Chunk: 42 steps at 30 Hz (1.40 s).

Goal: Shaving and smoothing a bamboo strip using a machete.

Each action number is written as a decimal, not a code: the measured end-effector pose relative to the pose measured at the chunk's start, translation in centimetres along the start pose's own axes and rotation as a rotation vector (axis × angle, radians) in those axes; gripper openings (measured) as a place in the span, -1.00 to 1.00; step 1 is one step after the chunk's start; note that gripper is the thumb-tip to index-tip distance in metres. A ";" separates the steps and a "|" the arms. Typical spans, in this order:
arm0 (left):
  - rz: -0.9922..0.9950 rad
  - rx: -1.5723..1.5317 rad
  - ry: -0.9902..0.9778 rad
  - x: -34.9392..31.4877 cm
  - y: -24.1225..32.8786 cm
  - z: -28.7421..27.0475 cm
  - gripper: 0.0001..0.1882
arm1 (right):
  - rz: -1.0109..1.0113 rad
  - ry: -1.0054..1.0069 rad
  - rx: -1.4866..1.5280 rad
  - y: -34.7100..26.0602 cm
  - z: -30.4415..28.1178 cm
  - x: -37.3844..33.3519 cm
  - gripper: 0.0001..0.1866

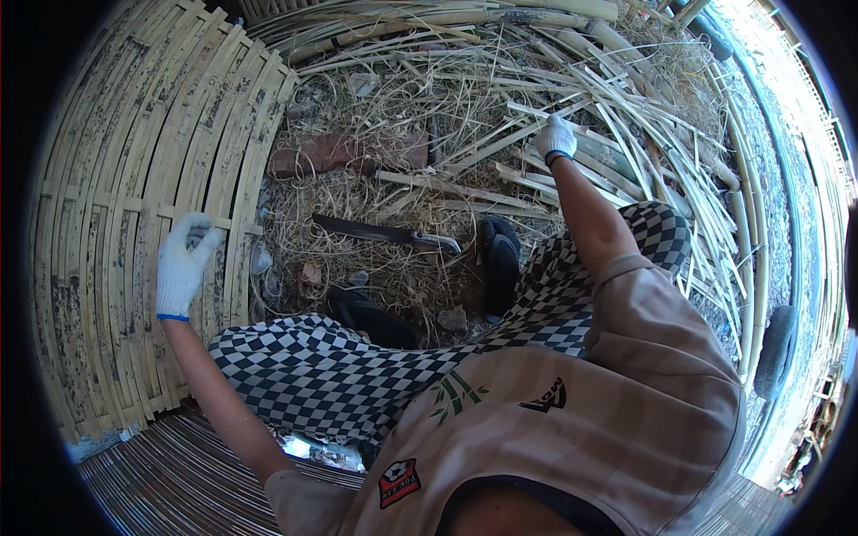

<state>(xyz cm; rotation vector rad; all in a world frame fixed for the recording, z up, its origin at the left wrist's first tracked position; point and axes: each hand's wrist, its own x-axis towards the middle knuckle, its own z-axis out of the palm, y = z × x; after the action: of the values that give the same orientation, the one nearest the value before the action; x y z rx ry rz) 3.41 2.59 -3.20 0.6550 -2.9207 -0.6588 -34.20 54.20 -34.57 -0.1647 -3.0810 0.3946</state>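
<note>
My right hand (557,138), in a white knit glove, is closed on a pale bamboo strip (525,109) over a loose heap of split strips at the right. At the left, my left hand (185,268), gloved alike, is over a slatted bamboo panel (116,259). Its fingers and thumb curve loosely with a gap between them, and nothing shows in it. Between my feet and a reddish brick piece lies a long knife (366,229) with a dark blade and its handle to the right. It touches neither hand.
The reddish brick slab (349,154) lies beyond the knife among curly bamboo shavings (357,192). My dark sandals (500,263) and small stones (453,319) are close to me. Bamboo poles (742,241) line the right side, and a dark tyre-like object (776,353) stands there.
</note>
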 end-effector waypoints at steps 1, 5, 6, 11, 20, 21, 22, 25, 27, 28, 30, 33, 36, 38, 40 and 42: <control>0.003 0.000 0.003 0.0 0.1 0.0 -0.72 | -0.014 -0.069 -0.022 1.4 0.0 1.3 -0.66; -0.023 0.033 -0.005 -0.1 0.4 0.0 -0.75 | -0.005 -0.322 -0.149 6.6 1.8 4.6 -0.48; -0.037 0.039 -0.007 -0.1 0.4 0.0 -0.76 | 0.045 -0.407 -0.266 7.4 2.4 5.0 -0.50; -0.056 0.051 -0.010 0.3 0.9 0.1 -0.76 | 0.132 -0.378 -0.195 8.4 3.5 6.1 -0.50; -0.038 0.051 -0.007 0.8 1.9 0.1 -0.73 | 0.135 -0.556 -0.332 8.3 3.6 7.2 -0.43; -0.044 0.039 -0.016 0.8 2.0 0.0 -0.73 | 0.080 -0.568 -0.330 8.4 3.6 7.0 -0.44; -0.046 0.026 -0.024 0.7 2.0 -0.1 -0.73 | 0.057 -0.565 -0.296 8.4 3.3 6.9 -0.44; -0.008 0.036 -0.014 0.4 2.2 -0.4 -0.73 | 0.009 -0.400 -0.279 7.5 1.0 6.6 -0.46; 0.011 0.021 0.004 0.3 2.4 -0.5 -0.72 | -0.091 -0.227 -0.100 6.1 -2.3 6.7 -0.52; 0.019 0.006 0.014 0.2 2.4 -0.5 -0.72 | -0.105 -0.149 -0.078 5.0 -4.3 6.8 -0.54; 0.036 0.006 0.023 0.1 2.6 -0.5 -0.71 | -0.197 0.129 -0.034 2.0 -8.2 6.9 -0.58; 0.042 0.004 0.030 -0.1 2.6 -0.6 -0.70 | -0.329 0.471 0.093 -2.9 -15.7 7.3 -0.56; 0.053 -0.002 0.032 -0.4 2.1 -0.7 -0.69 | -0.313 0.625 0.137 -6.8 -23.5 5.0 -0.54; 0.070 -0.012 0.041 -0.6 1.6 -0.8 -0.69 | -0.269 0.695 0.183 -9.6 -29.1 2.2 -0.52; 0.055 -0.050 0.017 -0.8 0.9 -0.8 -0.68 | -0.338 0.853 0.136 -12.6 -34.5 -1.4 -0.46; 0.065 -0.027 0.032 -0.7 0.5 -0.7 -0.68 | -0.393 0.761 0.303 -15.6 -41.0 -4.7 -0.53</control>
<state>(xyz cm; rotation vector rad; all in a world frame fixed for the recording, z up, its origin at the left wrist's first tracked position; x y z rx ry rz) 4.02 3.01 -2.35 0.5598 -2.8846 -0.6730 -29.33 48.96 8.96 0.2418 -2.2056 0.5960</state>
